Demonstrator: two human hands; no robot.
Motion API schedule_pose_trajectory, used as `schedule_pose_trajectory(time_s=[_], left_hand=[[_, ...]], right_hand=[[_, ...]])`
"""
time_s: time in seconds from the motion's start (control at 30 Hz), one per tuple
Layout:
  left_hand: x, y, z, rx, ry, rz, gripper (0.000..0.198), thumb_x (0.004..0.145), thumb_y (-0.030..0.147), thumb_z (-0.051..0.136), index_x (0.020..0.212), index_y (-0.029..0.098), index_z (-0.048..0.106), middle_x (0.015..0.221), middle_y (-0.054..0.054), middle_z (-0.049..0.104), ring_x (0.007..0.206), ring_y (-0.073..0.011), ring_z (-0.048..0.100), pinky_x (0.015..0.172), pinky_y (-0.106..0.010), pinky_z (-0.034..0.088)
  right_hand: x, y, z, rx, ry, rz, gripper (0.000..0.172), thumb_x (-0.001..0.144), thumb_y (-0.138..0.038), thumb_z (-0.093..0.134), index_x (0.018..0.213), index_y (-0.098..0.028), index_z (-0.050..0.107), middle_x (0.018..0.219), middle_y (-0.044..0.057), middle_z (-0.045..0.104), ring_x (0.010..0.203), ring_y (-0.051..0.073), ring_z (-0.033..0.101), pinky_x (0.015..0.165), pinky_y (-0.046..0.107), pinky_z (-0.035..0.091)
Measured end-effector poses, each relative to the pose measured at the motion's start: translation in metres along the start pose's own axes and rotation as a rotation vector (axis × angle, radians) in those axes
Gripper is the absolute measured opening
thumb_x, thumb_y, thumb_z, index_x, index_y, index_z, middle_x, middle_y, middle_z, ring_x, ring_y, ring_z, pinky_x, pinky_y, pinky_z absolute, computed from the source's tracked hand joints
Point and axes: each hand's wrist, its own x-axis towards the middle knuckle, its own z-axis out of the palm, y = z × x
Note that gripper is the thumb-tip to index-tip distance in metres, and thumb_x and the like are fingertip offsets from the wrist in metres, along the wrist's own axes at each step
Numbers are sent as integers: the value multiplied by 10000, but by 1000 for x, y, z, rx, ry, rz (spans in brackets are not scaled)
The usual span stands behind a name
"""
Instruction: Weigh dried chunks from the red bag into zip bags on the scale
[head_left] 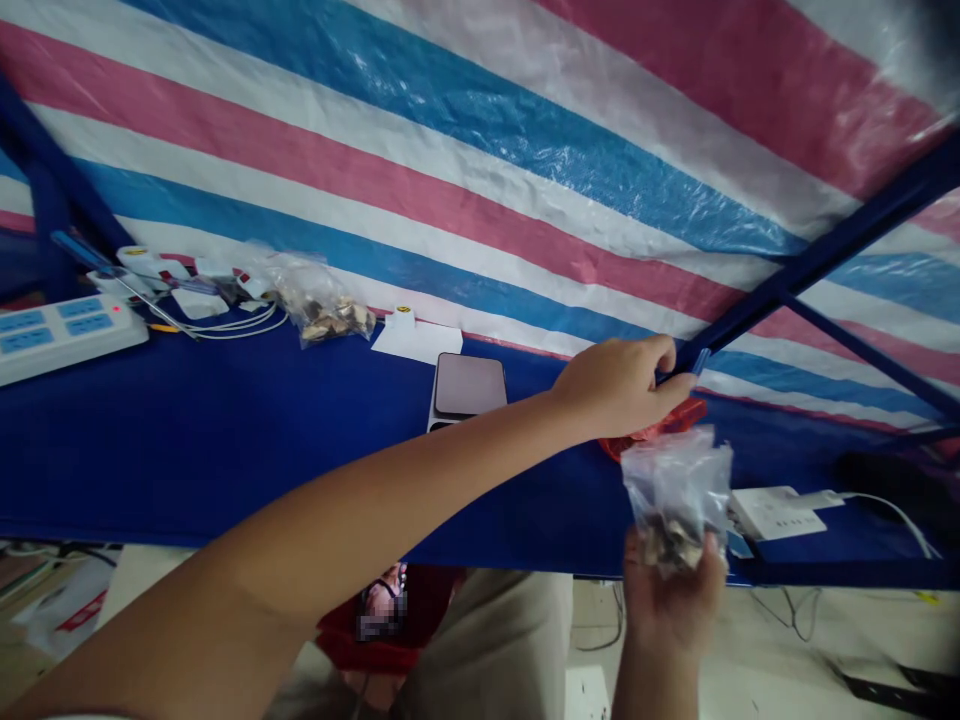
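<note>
The left arm is stretched across, its hand (619, 385) curled; whether the blue stick (702, 361) beside its thumb is pinched cannot be told. By the right hand (673, 595), the clear plastic bag (671, 485) is clamped, its brownish pieces (673, 543) lying between thumb and fingers.

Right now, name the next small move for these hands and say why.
I'd probably steady the upper edge of the clear bag with the left hand: the right hand grips only the lower part, around the brownish pieces, leaving the top unheld. The left hand is close by, though it seems to pinch something slim and blue.
</note>
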Motion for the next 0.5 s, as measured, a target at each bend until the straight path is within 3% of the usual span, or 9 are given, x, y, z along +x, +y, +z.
schedule_pose_trajectory(time_s=[0.1, 0.17, 0.27, 0.37, 0.43, 0.5], left_hand=[[14, -18, 40, 55, -196, 92, 286, 956, 277, 456, 1051, 191, 712, 1219, -124, 647, 1174, -241, 584, 958, -390, 466], [25, -27, 77, 139, -409, 141, 282, 929, 257, 517, 1087, 252, 750, 1494, -121, 469, 1400, -320, 402, 1080, -492, 388], [43, -36, 128, 274, -621, 159, 343, 878, 211, 591, 1168, 323, 735, 1642, -60, 279, 1499, -370, 229, 1132, -618, 290], [60, -40, 160, 406, -541, 313, 351, 878, 126, 543, 1119, 277, 749, 1547, -77, 453, 1437, -330, 354, 1135, -604, 283], [68, -40, 170, 447, -433, 398, 366, 907, 85, 449, 1051, 214, 760, 1327, -118, 638, 1316, -297, 484, 1137, -553, 278], [73, -39, 173, 449, -380, 406, 400, 912, 53, 386, 958, 175, 764, 1122, -128, 715, 1201, -282, 555, 1144, -511, 247]], right_hand=[[40, -13, -24, 61, 36, -56, 259, 750, -362, 760, 971, -259, 674, 927, -30, 710, 841, 147, 671, 643, 286, 559], [66, -17, -31, 151, -20, -65, 289, 690, -375, 749, 934, -246, 661, 901, -27, 686, 786, 132, 651, 569, 246, 514], [94, -16, -33, 192, -122, -66, 311, 631, -384, 713, 890, -235, 628, 859, -29, 650, 725, 123, 617, 519, 215, 454], [103, -15, -31, 172, -130, -66, 306, 637, -367, 703, 903, -239, 621, 826, -44, 630, 720, 121, 606, 537, 215, 453], [103, -15, -30, 188, -118, -58, 305, 645, -356, 695, 920, -242, 630, 832, -45, 632, 737, 119, 611, 544, 208, 454], [102, -16, -29, 196, -87, -43, 287, 663, -346, 684, 927, -240, 641, 855, -36, 644, 759, 123, 622, 556, 214, 468]])
